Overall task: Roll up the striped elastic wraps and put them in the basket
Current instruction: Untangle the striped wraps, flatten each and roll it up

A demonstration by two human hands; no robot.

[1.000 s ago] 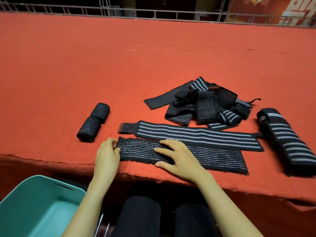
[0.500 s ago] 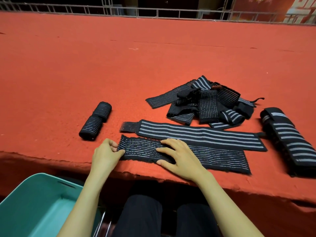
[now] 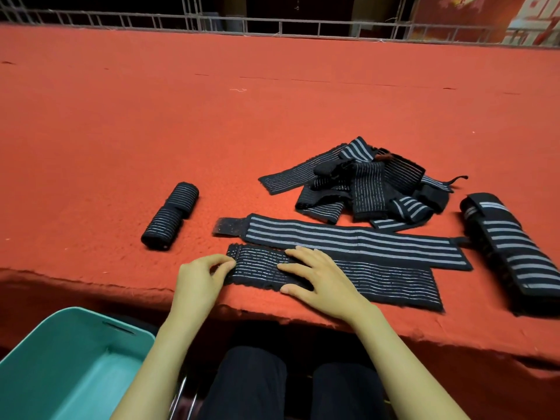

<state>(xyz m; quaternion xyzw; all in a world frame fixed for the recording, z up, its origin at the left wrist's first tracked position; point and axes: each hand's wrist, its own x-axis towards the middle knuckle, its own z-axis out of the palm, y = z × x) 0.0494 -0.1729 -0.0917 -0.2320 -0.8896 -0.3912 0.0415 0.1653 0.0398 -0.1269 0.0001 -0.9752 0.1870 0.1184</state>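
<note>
Here, a teal basket (image 3: pixel 91 317) sits below the left hand (image 3: pixel 197 283), whose curled fingers pinch the left end of a striped wrap (image 3: pixel 394 283) lying flat on the red counter (image 3: pixel 272 101). The right hand (image 3: pixel 322 281) presses it with straight fingers.

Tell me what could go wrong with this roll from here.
1. The left hand pinches only the end of the thin-striped wrap, so the first turns may come out crooked or loose.
2. That wrap lies along the front edge of the red table; it could slide off.
3. The wide-striped wrap lies against its far side and might get dragged along.
The right hand presses flat in the roll's path.
</note>
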